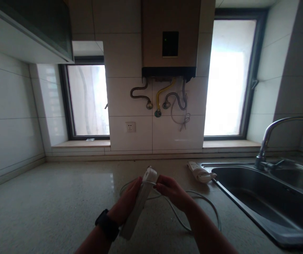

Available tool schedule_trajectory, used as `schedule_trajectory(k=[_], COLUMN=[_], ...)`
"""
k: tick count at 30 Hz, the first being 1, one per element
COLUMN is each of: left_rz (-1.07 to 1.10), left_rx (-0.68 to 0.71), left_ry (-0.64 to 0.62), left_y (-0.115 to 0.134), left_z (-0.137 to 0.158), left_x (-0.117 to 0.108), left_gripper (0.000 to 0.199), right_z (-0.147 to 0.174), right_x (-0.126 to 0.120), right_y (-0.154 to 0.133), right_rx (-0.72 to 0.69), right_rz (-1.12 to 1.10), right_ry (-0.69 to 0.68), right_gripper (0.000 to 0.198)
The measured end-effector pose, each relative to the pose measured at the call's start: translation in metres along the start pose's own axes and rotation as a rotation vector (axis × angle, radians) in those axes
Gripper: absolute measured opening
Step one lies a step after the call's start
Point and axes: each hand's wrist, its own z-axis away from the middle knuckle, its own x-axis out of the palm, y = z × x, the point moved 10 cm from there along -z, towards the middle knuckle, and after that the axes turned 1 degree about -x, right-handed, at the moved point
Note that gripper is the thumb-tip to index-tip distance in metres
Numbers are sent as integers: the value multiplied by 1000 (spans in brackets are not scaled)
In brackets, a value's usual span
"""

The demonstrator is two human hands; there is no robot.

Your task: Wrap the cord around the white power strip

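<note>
My left hand (126, 204), with a black watch on its wrist, grips a long white power strip (141, 201) held tilted above the counter. The fingers of my right hand (171, 190) pinch the strip's white cable (206, 204) close to the strip's far end. The cable loops down over the counter to my right and behind the strip. A second white power strip (200, 172) lies on the counter by the sink's left corner, apart from both hands.
A speckled stone counter (56, 201) runs left. A steel sink (259, 197) with a curved tap (270, 134) fills the right. On the tiled wall are a socket (130, 127) and a water heater (170, 38) with hoses. Windows flank it.
</note>
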Motion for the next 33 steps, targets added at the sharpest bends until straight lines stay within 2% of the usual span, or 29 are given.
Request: schedule_trajectory(k=[5, 9, 11, 14, 18, 22, 25, 27, 29, 33], left_rz=[139, 278, 371, 476, 536, 546, 576, 592, 577, 509], left_rx=[-13, -114, -192, -336, -475, -468, -490, -540, -520, -301], left_ry=[-84, -211, -325, -494, -623, -743, -802, -831, -819, -734], left_y=[-2, -11, -18, -32, -45, -45, -46, -48, -46, -25], left_z=[2, 6, 10, 19, 30, 38, 43, 47, 44, 29], left_x=[13, 31, 44, 64, 81, 93, 99, 102, 102, 93], left_gripper=[63, 69, 75, 84, 85, 78, 76, 79, 84, 100], right_z=[1, 1, 1, 4, 10, 16, 18, 17, 16, 13], right_x=[-2, 6, 12, 20, 29, 41, 47, 46, 41, 26], right_y=[-6, -10, -11, -7, -7, -18, -20, -18, -14, -2], right_rx=[-23, -48, -50, -11, 48, 56, 74, 71, 67, 60], right_rz=[-22, -228, -353, -443, -442, -395, -335, -332, -346, -331], right_ry=[3, -19, -42, -98, -201, -314, -357, -334, -282, -123], right_gripper=[42, 38, 47, 75, 86, 91, 80, 73, 69, 62])
